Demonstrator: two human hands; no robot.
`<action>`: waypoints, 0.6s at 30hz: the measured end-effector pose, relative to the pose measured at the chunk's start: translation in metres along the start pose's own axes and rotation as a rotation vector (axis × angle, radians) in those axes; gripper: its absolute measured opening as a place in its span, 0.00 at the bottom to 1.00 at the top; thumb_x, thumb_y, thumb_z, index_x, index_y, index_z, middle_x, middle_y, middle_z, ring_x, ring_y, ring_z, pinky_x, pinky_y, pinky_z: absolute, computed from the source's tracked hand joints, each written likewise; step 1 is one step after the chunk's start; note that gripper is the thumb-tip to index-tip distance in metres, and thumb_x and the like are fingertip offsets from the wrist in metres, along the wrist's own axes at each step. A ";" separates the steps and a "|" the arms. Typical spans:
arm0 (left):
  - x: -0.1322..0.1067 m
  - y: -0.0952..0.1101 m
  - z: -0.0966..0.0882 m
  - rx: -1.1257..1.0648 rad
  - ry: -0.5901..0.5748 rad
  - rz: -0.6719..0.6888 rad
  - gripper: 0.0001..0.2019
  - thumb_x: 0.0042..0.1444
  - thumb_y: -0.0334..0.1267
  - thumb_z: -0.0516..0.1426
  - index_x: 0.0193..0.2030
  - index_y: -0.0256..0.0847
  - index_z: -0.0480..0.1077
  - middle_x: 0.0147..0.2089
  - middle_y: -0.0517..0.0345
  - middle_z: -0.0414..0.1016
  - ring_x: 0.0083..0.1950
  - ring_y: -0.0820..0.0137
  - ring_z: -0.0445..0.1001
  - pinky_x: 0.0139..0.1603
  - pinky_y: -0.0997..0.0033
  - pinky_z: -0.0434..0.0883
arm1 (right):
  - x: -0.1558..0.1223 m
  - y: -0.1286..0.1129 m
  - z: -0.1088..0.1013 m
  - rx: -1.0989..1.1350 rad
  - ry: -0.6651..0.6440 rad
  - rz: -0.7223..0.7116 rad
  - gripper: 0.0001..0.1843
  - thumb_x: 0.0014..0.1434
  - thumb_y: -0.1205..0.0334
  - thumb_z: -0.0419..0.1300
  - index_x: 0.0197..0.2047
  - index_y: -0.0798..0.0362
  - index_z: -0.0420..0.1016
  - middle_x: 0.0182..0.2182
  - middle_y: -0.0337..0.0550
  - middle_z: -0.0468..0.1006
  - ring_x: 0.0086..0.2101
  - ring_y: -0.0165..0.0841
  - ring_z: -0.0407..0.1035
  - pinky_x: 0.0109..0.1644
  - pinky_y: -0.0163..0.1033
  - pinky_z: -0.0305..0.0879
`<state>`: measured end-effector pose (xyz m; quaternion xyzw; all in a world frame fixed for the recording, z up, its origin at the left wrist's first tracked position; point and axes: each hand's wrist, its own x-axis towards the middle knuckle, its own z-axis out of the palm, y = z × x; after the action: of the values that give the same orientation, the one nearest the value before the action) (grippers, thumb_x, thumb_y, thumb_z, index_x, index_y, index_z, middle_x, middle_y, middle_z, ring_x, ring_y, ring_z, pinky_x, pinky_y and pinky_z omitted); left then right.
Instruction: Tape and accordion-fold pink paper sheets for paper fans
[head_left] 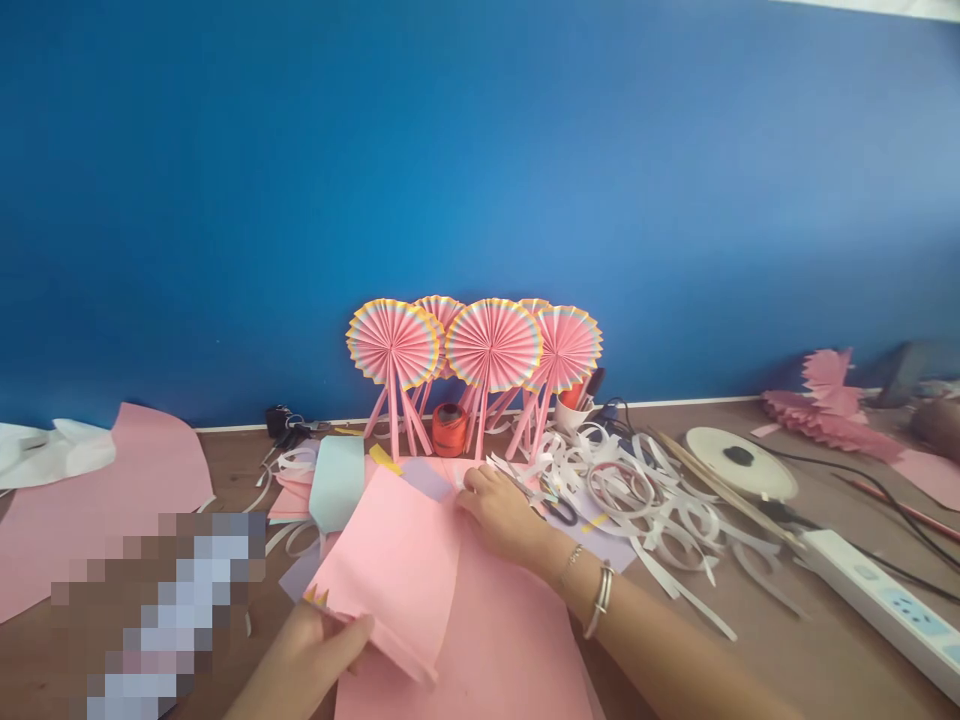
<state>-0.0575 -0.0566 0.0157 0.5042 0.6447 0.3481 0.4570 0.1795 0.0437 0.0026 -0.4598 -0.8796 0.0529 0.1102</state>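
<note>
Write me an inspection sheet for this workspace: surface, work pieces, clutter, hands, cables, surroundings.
Surface: brown table, largely covered.
Work pieces: pink sheet, near edge folded, above larger pink paper; pleated fans stand upright behind.
Clutter: tangled white strips, right; red spool among the fan legs.
Hands: left pinches the folded edge; right has fingers at the sheet's far right corner, contact unclear.
Cables: black cable, right, beyond the power strip.
Surroundings: blue wall behind; pixelated patch lower left, contents unreadable.
</note>
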 end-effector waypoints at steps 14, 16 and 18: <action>-0.009 0.027 -0.066 0.694 0.540 0.565 0.10 0.54 0.40 0.53 0.24 0.46 0.69 0.24 0.61 0.72 0.25 0.68 0.70 0.24 0.74 0.65 | 0.004 0.041 0.002 0.494 0.339 0.439 0.20 0.56 0.69 0.50 0.50 0.57 0.74 0.33 0.43 0.71 0.29 0.30 0.65 0.36 0.37 0.64; -0.008 0.033 -0.063 0.741 0.560 0.832 0.07 0.57 0.36 0.51 0.31 0.45 0.70 0.27 0.60 0.72 0.29 0.68 0.70 0.32 0.72 0.66 | -0.002 0.049 -0.002 0.573 0.365 0.492 0.22 0.57 0.65 0.50 0.54 0.55 0.71 0.29 0.39 0.72 0.22 0.27 0.61 0.28 0.35 0.62; -0.006 0.039 -0.056 0.783 0.527 1.013 0.08 0.59 0.33 0.50 0.41 0.44 0.70 0.31 0.58 0.72 0.34 0.66 0.70 0.38 0.68 0.65 | -0.007 0.056 -0.008 0.625 0.390 0.534 0.21 0.58 0.62 0.49 0.52 0.56 0.73 0.27 0.39 0.73 0.18 0.25 0.59 0.23 0.33 0.59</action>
<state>-0.0965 -0.0521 0.0711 0.7695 0.4976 0.3713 -0.1493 0.2302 0.0697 -0.0021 -0.6165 -0.6346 0.2549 0.3901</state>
